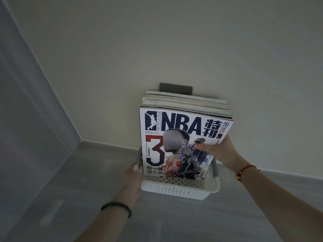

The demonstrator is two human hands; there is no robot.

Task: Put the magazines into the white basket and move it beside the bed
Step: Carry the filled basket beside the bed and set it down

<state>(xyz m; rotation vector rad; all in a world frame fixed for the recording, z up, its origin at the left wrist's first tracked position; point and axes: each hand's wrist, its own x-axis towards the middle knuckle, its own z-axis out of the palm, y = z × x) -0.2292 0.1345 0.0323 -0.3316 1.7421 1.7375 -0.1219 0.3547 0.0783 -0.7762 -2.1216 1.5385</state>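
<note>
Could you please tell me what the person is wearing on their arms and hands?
No sleeves show. The left hand bears a thin ring, and its wrist a dark beaded bracelet. The right hand has a red cord bracelet at its wrist, with a small charm.

"NBA", "NBA SPECIAL ISSUE", "特刊", "2024", a large "3" and "位一体" on the front magazine's cover [174,137]

The front magazine [174,137] hides the covers of the other magazines [185,102] and most of the basket [174,189]. The right hand [220,151] has its fingers behind that magazine. Two faces on it are blurred. A grey thing [174,88] is half hidden.
</note>
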